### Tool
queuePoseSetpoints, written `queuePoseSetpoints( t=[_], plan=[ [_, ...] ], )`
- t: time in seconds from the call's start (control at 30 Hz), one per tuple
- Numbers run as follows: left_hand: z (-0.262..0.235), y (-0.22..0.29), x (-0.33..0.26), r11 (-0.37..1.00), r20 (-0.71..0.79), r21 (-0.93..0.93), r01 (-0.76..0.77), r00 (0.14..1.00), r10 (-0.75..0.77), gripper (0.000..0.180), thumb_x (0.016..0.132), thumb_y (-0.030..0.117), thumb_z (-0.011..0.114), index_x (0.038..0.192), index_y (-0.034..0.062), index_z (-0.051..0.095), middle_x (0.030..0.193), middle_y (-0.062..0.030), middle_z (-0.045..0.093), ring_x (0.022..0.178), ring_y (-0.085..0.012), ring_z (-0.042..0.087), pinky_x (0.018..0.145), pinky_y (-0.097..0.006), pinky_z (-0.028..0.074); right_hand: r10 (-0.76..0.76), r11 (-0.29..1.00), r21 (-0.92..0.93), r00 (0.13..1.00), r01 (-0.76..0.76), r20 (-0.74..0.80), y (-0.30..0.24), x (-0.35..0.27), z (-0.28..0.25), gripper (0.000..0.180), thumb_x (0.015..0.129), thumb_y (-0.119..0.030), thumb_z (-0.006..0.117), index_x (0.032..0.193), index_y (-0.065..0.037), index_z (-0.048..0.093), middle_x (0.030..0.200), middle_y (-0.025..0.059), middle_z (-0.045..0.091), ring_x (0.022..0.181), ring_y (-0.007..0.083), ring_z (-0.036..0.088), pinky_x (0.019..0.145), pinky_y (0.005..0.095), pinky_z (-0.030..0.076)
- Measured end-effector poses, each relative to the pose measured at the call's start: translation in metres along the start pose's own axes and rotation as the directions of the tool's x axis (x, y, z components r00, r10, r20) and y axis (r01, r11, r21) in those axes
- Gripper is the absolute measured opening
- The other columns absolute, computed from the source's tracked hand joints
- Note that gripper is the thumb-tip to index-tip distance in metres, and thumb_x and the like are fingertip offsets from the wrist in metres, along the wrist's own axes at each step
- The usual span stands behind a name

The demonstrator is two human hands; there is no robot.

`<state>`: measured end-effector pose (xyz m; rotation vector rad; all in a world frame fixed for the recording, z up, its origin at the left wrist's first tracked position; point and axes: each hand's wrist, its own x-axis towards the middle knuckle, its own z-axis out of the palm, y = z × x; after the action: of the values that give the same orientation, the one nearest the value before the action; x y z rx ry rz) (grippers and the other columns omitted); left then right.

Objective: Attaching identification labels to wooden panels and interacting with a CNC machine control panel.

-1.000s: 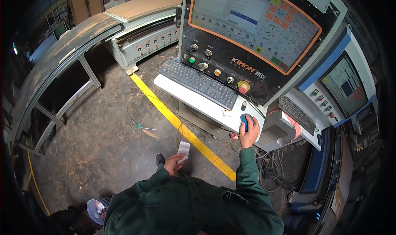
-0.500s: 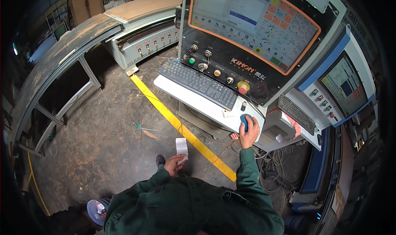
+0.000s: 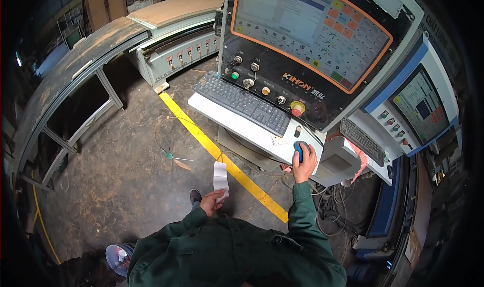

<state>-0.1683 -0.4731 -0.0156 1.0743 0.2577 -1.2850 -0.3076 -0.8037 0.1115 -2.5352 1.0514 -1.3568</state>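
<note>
A blue-and-black computer mouse (image 3: 298, 151) sits at the right end of a white shelf, under my right hand (image 3: 305, 165), whose fingers curl over it. My left hand (image 3: 212, 202) is closed on a strip of white paper (image 3: 220, 175) that stands up from the fingers, low in front of my body. Left of the mouse, a black keyboard (image 3: 242, 103) lies along the shelf (image 3: 217, 111). Above it, a large orange-framed screen (image 3: 302, 27) shows a list with one highlighted row and a block of orange buttons.
Below the screen, a red emergency stop button (image 3: 297, 109) juts from the black panel. At right stands a second blue-and-white control cabinet (image 3: 403, 110), with loose cables (image 3: 335, 211) on the floor below. A yellow floor line (image 3: 222, 158) runs diagonally; a screwdriver-like tool (image 3: 171, 156) lies left of it.
On the screen, the highlighted row has moved up the list. The paper in my left hand stands slightly taller and more unfolded. My right hand stays on the mouse.
</note>
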Motion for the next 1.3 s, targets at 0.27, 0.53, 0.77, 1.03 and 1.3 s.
queuePoseSetpoints(
  t=[0.27, 0.53, 0.77, 1.03, 1.3],
  plan=[
    [0.002, 0.0012, 0.0001, 1.0, 0.004, 0.01, 0.012, 1.0, -0.012, 0.025, 0.088, 0.016, 0.063, 0.112, 0.0144, 0.066, 0.098, -0.0007, 0.066, 0.076, -0.0101, 0.058, 0.065, -0.022, 0.046, -0.001, 1.0, 0.0, 1.0, 0.001, 0.01, -0.0026, 0.0006, -0.0016, 0.035, 0.08, -0.02, 0.064, 0.115, -0.016, 0.063, 0.123, 0.0162, 0.053, 0.107, 0.0335, 0.052, 0.092, 0.0422, 0.037],
    [0.0052, 0.0036, -0.0027, 1.0, 0.016, -0.001, 0.009, 1.0, -0.009, 0.025, 0.088, 0.016, 0.062, 0.112, 0.0144, 0.066, 0.099, -0.0003, 0.066, 0.078, -0.0102, 0.058, 0.065, -0.022, 0.046, -0.04, 0.999, 0.0, 0.999, 0.04, 0.005, -0.0051, 0.0011, -0.005, 0.035, 0.079, -0.017, 0.065, 0.114, -0.014, 0.063, 0.12, 0.0167, 0.055, 0.107, 0.0337, 0.054, 0.09, 0.0413, 0.04],
    [0.0031, 0.0025, -0.0005, 1.0, 0.005, -0.025, 0.01, 1.0, -0.01, 0.026, 0.087, 0.014, 0.063, 0.113, 0.0113, 0.064, 0.097, -0.0009, 0.066, 0.077, -0.0118, 0.059, 0.065, -0.025, 0.047, -0.034, 0.999, 0.009, 0.999, 0.034, 0.006, -0.0035, 0.0005, -0.0054, 0.034, 0.079, -0.016, 0.064, 0.113, -0.014, 0.063, 0.12, 0.0166, 0.055, 0.107, 0.034, 0.054, 0.091, 0.0419, 0.04],
    [0.0014, 0.0011, -0.0005, 0.999, 0.003, -0.034, -0.002, 1.0, 0.002, 0.025, 0.088, 0.014, 0.063, 0.113, 0.0117, 0.064, 0.097, -0.0011, 0.066, 0.078, -0.012, 0.059, 0.066, -0.024, 0.047, -0.058, 0.998, 0.029, 0.998, 0.057, 0.01, -0.0046, 0.0009, -0.0077, 0.034, 0.078, -0.015, 0.064, 0.112, -0.013, 0.063, 0.119, 0.0171, 0.055, 0.106, 0.0343, 0.054, 0.091, 0.0421, 0.04],
    [0.0001, 0.0, 0.0015, 1.0, 0.017, -0.026, 0.003, 1.0, -0.002, 0.025, 0.088, 0.014, 0.063, 0.112, 0.0117, 0.065, 0.098, -0.0005, 0.066, 0.079, -0.0113, 0.059, 0.065, -0.024, 0.047, -0.055, 0.998, 0.03, 0.998, 0.055, 0.009, -0.0032, 0.0001, -0.0079, 0.034, 0.077, -0.015, 0.065, 0.111, -0.014, 0.063, 0.119, 0.0172, 0.055, 0.107, 0.0344, 0.054, 0.091, 0.042, 0.04]
  ],
)
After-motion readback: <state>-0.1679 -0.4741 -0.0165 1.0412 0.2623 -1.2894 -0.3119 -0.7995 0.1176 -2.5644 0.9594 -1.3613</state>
